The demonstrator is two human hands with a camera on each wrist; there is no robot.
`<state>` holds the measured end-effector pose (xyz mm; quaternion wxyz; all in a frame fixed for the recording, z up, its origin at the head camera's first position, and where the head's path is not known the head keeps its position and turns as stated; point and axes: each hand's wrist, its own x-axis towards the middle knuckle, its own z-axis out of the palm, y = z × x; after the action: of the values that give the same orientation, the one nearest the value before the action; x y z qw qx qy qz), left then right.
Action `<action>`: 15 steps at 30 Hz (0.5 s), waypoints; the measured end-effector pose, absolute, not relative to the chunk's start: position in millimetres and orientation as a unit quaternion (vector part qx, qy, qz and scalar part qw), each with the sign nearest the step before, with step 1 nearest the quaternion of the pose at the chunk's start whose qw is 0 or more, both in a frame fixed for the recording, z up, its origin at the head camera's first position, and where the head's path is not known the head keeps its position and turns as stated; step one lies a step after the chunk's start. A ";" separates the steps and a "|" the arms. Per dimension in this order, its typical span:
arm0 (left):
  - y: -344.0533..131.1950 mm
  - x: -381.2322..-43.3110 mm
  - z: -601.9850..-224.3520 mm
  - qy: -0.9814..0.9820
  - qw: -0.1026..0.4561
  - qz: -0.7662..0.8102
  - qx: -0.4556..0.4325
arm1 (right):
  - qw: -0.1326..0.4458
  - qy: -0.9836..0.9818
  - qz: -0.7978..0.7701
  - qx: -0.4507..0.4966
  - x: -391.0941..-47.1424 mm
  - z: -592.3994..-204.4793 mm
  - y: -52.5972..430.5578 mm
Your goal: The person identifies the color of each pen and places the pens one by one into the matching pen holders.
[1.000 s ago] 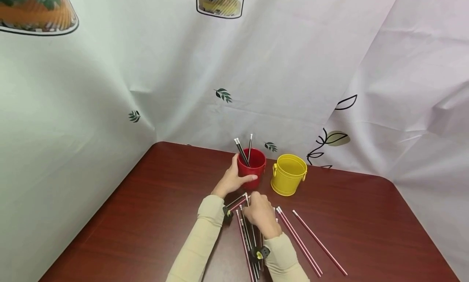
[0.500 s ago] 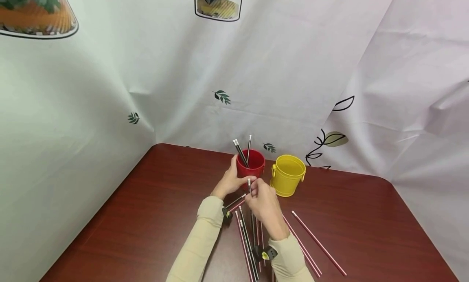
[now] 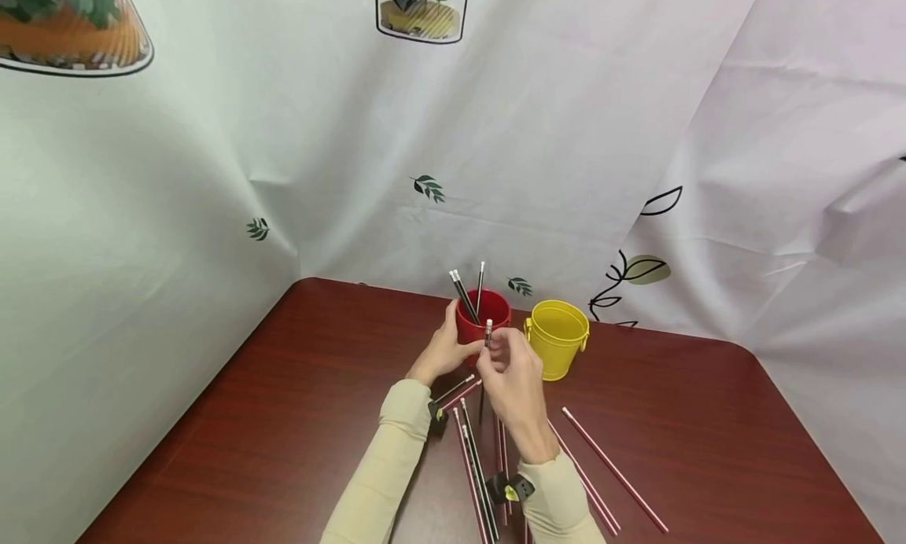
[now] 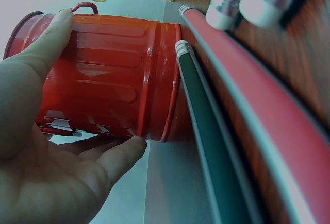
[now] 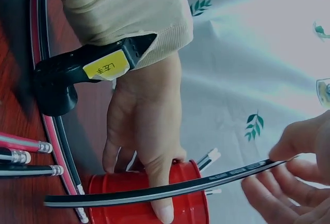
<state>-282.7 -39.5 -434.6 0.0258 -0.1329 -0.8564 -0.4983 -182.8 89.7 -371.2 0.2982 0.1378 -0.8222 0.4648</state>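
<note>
My left hand (image 3: 440, 354) grips a small red bucket (image 4: 108, 74), its thumb along one side and fingers round the other. Several black pencils (image 3: 465, 294) with white eraser ends lean inside that bucket. Just in front of it, my right hand (image 3: 517, 383) pinches a black-and-white striped pencil (image 5: 227, 179) near its eraser end between thumb and fingers. The pencil's other end hangs free above the table, crossing in front of the bucket in the right wrist view. Close by the left wrist lie a black pencil (image 4: 206, 126) and a red pencil (image 4: 247, 74).
A yellow bucket (image 3: 555, 343) stands right of the red one. More black and red striped pencils (image 3: 476, 473) lie below the hands on the brown table (image 3: 297, 418). Another red pencil (image 3: 616, 469) lies apart to the right. A white printed cloth (image 3: 340, 135) hangs behind.
My right hand has picked up a black pencil from the pile and raised it toward the red bucket. The left hand has stayed on the bucket.
</note>
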 end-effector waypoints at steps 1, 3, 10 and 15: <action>-39.4 -283.0 -434.3 -0.857 0.025 -0.498 -0.134 | 0.308 -0.817 0.465 0.144 -183.4 -371.3 89.7; -39.1 -284.0 -433.5 -0.857 0.026 -0.497 -0.135 | 0.327 -0.809 0.464 0.156 -184.3 -371.0 89.6; -41.2 -283.4 -434.6 -0.854 0.025 -0.503 -0.129 | 0.347 -0.796 0.463 0.177 -185.8 -374.2 87.3; -40.8 -281.5 -435.0 -0.852 0.010 -0.508 -0.126 | 0.342 -0.799 0.465 0.167 -187.0 -377.2 89.8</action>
<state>-281.5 -40.8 -435.0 0.0102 -0.1260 -0.8522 -0.5077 -187.0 89.8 -377.2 0.3423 0.1669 -0.7991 0.4651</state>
